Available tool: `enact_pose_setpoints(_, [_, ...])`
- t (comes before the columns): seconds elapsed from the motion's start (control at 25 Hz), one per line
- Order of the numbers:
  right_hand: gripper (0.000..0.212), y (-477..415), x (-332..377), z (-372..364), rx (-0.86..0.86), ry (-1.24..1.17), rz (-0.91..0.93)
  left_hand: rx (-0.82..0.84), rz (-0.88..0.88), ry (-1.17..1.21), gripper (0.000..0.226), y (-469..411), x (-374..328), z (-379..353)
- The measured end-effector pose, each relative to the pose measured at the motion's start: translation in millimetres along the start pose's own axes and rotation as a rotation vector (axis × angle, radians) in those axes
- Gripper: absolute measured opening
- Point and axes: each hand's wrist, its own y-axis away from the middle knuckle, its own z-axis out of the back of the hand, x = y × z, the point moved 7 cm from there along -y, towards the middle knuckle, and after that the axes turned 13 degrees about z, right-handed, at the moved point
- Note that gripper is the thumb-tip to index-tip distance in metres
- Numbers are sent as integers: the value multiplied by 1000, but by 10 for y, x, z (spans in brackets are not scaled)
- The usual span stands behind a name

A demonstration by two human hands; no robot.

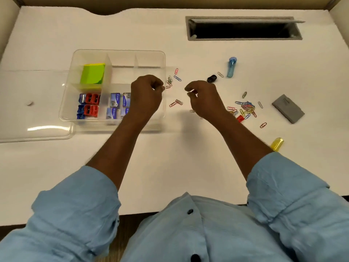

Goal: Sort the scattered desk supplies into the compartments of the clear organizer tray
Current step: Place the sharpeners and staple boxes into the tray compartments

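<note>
Hovering beside the organizer tray (162,53), left hand (146,93) and right hand (203,97) pinch narrowly, contents indiscernible; paper clips (244,108) near the desk's right edge risk scattering if brushed.

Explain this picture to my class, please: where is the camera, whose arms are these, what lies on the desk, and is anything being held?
There is one picture, taken by a camera worn on a person's head, looking down at their own arms in blue sleeves. No machine is involved.

On the white desk stands a clear organizer tray. It already holds a green sticky-note pad, red and blue sharpeners and small blue boxes. Its clear lid lies to the left.

Still loose are coloured paper clips, a blue tube, a yellow tube, a grey box and a small black item.

The left hand and right hand are both pinched closed above the clips. Each seems to grip something tiny, probably a clip, but it is too small to be sure.
</note>
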Motion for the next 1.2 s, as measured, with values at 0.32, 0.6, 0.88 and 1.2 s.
enact_pose_setpoints(0.32, [29,613,-1345,840,86,180,-291,345,-53,-139,15,607,-506,-1397])
enact_pose_setpoints(0.6, [43,762,-1458,751,304,225,-126,538,-67,-313,64,1140,-592,-2218])
enact_pose_setpoints(0.88, [19,812,-1535,459,399,249,-5,498,4,-299,42,1228,-457,-2455])
enact_pose_setpoints(1.2, [25,622,-1295,697,102,203,9,308,82,-176,20,1058,-391,-2066])
